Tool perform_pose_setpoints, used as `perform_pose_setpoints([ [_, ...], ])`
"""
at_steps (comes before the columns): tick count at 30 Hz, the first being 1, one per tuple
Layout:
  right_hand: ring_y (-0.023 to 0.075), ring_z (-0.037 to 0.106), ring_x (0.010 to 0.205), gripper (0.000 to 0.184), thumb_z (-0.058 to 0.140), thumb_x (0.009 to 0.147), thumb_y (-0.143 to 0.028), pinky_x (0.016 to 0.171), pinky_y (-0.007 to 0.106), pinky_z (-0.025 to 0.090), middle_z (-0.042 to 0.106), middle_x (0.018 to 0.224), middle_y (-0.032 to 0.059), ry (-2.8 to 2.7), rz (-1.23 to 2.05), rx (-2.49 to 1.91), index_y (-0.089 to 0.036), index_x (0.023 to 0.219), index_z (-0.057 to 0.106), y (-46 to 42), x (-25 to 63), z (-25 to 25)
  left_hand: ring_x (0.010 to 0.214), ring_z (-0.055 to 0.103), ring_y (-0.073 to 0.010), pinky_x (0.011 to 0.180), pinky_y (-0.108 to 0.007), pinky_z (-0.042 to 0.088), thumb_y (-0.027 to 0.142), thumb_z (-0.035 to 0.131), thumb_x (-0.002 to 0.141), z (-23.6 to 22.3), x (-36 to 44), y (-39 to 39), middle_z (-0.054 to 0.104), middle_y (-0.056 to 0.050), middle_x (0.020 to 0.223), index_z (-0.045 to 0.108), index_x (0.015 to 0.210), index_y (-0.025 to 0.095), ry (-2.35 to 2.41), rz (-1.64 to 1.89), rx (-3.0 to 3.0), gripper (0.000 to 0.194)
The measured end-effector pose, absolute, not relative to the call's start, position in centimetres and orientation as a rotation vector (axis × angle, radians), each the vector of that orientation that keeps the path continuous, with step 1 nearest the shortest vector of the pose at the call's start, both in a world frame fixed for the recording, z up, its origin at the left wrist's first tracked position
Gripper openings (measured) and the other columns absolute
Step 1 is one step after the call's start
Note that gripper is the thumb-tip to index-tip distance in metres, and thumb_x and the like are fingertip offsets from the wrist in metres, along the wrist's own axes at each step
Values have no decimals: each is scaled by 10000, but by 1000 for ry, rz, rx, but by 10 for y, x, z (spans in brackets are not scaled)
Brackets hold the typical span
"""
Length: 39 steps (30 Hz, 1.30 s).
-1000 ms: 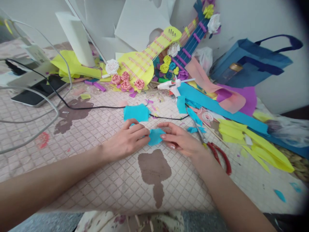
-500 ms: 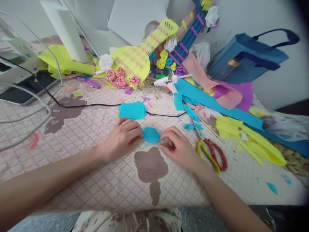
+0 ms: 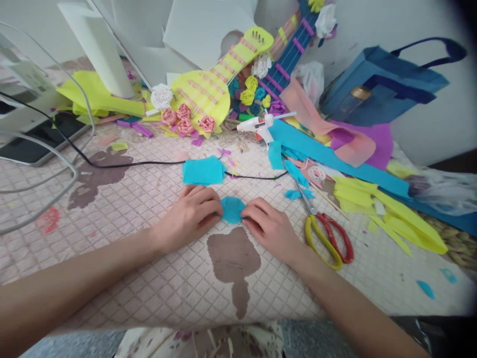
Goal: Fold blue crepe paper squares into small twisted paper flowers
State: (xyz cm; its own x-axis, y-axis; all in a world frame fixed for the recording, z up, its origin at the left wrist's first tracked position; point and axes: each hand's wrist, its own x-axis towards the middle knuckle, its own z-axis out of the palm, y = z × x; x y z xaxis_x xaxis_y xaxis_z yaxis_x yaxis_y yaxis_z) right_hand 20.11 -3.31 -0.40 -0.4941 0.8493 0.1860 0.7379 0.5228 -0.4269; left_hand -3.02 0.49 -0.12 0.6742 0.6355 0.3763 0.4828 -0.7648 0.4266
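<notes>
At the table's (image 3: 149,293) left edge stood a white power block (image 3: 26,74), its small print unreadable, with a dark flat device (image 3: 40,139) just beside it. Yellow paper (image 3: 85,94) lay toward the back edge, left of a yellow paper guitar (image 3: 203,94) bearing pink flowers.

The left hand (image 3: 196,209) rested near the table's middle, fingers curled at the left side of a round blue piece (image 3: 233,210); whether they gripped or merely pressed it could not be told. A blue paper rectangle (image 3: 203,170) lay just behind that hand. The round piece lay between both hands, its outline rounder than the angular one seen half a second earlier. Farther back was a white glue gun (image 3: 259,125).

The right hand (image 3: 266,221), its thumb and fingers apart in the earlier frame, had brought its fingertips together on the piece's right rim. Right of it, scissors (image 3: 313,211) with one yellow and one red handle lay with handles toward the front edge. A blue bag (image 3: 383,89) stood toward the back right corner.
</notes>
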Motion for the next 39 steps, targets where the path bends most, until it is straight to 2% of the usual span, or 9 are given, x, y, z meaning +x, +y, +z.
perform_pose_setpoints([
  [11, 143, 561, 837, 125, 453, 912, -177, 714, 264, 431, 568, 933, 40, -2326, 515, -1321, -203, 889, 572, -34, 198, -3, 910, 545, -205, 836, -374, 362, 160, 542, 849, -1, -29, 5, 622, -30, 909, 615, 848, 180, 992, 662, 2440, 76],
  [18, 111, 533, 738, 90, 503, 861, -131, 614, 237, 396, 547, 890, 13, -2181, 621, -1418, -201, 839, 555, -35, 192, -1, 896, 556, -188, 840, -365, 346, 138, 549, 830, 0, -26, 3, 611, -15, 905, 606, 777, 186, 1063, 640, 2404, 92],
  [30, 104, 524, 705, 90, 530, 819, -111, 622, 245, 397, 531, 853, 2, -2077, 683, -1535, -187, 771, 536, -34, 186, 4, 882, 557, -177, 836, -356, 359, 140, 537, 820, 0, -23, 5, 611, -8, 882, 603, 764, 188, 1120, 599, 2364, 99],
  [39, 110, 523, 707, 79, 525, 837, -143, 623, 250, 393, 531, 828, 1, -2071, 656, -1567, -188, 773, 540, -34, 184, 5, 889, 561, -189, 834, -367, 352, 176, 529, 815, 2, -22, 5, 612, -16, 876, 588, 751, 182, 1145, 598, 2346, 87],
])
